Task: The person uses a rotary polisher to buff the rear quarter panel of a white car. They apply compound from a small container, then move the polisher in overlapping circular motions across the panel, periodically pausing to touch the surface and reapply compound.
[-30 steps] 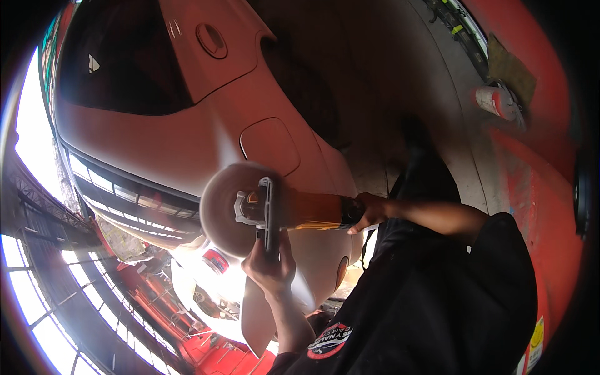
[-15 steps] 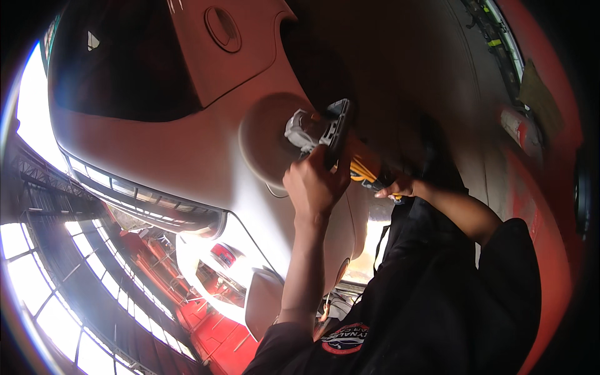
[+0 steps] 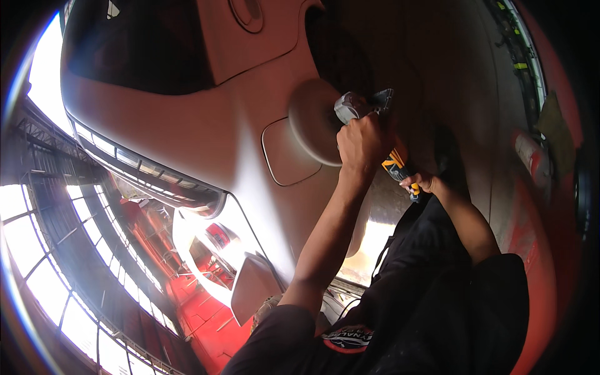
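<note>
A yellow and grey polisher (image 3: 396, 164) is in both my hands. Its round pale pad (image 3: 304, 122) lies against the light-coloured car body (image 3: 262, 106), beside a square flap (image 3: 285, 154) and near the dark wheel arch. My left hand (image 3: 362, 145) is closed over the front of the tool, just behind its grey head (image 3: 350, 107); a dark handle frame (image 3: 383, 99) sticks out past the knuckles. Farther back, my right hand (image 3: 422, 182) grips the rear end of the polisher. The fingers of the right hand are partly hidden.
A dark car window (image 3: 137, 56) and a round-cornered door handle (image 3: 247, 15) are at upper left. Below the body is a side mirror-like white panel (image 3: 253, 287) over a red floor (image 3: 206, 322). Dark floor (image 3: 462, 81) stretches to the right, with a red car body (image 3: 550, 300) beyond.
The polisher and both hands have moved right along the car body, and the pad now uncovers most of the square flap. The view has shifted slightly too.
</note>
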Available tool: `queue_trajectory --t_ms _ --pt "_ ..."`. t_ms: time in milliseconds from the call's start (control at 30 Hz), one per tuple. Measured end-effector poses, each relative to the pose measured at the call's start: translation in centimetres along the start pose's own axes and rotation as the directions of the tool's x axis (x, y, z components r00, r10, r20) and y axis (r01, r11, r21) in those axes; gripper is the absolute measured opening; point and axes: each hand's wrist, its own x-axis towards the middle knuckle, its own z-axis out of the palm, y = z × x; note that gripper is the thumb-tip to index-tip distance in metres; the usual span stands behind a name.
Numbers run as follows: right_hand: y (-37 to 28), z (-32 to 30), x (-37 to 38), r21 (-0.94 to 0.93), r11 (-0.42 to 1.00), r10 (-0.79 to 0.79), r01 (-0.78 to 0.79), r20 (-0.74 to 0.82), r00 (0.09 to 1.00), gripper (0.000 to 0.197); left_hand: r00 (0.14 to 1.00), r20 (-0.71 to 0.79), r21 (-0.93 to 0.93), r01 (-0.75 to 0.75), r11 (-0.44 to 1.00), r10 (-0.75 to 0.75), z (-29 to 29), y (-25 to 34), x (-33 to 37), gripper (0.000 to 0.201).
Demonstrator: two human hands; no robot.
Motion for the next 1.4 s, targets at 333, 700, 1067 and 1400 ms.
queue_trajectory --t_ms 333,700,1067,1400 --pt "12.3 8.4 -2.9 -0.281 0.953 -0.097 0.113 0.069 0.993 0.054 0.998 0.025 -0.018 -0.049 0.999 0.049 -2.6 -3.3 -18.4 0.038" --pt "21.8 11.6 -7.0 -0.386 0.921 -0.003 0.047 0.114 0.993 0.056 0.993 -0.109 -0.036 -0.052 0.998 0.048 -3.9 -7.1 -33.5 0.035" --pt "18.3 3.3 -4.0 -0.313 0.943 -0.087 0.11 0.086 0.993 0.057 1.0 0.025 -0.018 -0.005 1.0 0.006 0.6 -2.7 -21.3 0.041" --pt "6.1 0.3 -3.6 -0.243 0.97 -0.015 0.02 0.02 1.0 0.064 0.999 -0.014 -0.065 0.032 0.997 -0.033 -1.7 -1.1 -11.7 0.043"
